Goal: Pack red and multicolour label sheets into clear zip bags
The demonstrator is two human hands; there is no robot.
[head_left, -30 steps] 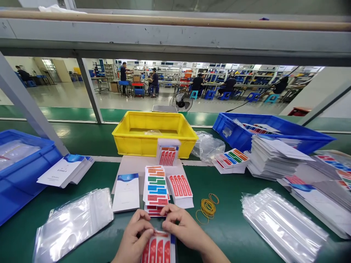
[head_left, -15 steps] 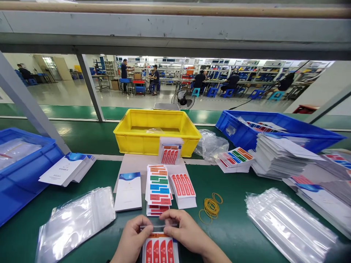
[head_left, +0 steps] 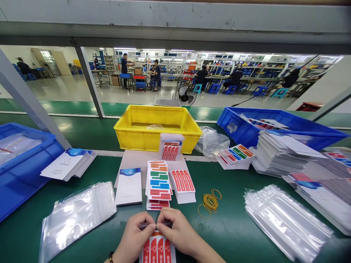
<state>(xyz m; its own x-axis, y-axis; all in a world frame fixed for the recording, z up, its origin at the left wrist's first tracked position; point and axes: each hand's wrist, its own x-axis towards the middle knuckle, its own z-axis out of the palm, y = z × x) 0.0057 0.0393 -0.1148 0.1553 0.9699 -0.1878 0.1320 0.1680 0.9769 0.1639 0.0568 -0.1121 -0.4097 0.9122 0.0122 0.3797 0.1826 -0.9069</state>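
My left hand (head_left: 138, 233) and my right hand (head_left: 177, 231) meet at the front of the bench, thumbs and fingers pinching the top edge of a clear zip bag. Red-printed sticker sheets (head_left: 157, 250) show through the bag below my fingers. Just beyond lie a stack of multicoloured sticker sheets (head_left: 158, 182), a stack of red sticker sheets (head_left: 183, 184) and a white booklet with a blue top (head_left: 128, 188). The bag's upper edge is mostly hidden by my fingers.
Clear bags lie in piles at left (head_left: 79, 219) and right (head_left: 285, 219). Rubber bands (head_left: 210, 202) rest right of centre. A yellow bin (head_left: 157, 140) stands behind, with blue bins at left (head_left: 24, 175) and right (head_left: 274, 124). Booklets (head_left: 282, 155) are stacked at right.
My hands have come closer together along the bag's top edge, the right one shifting left until the fingertips meet. The view has tilted slightly downward.
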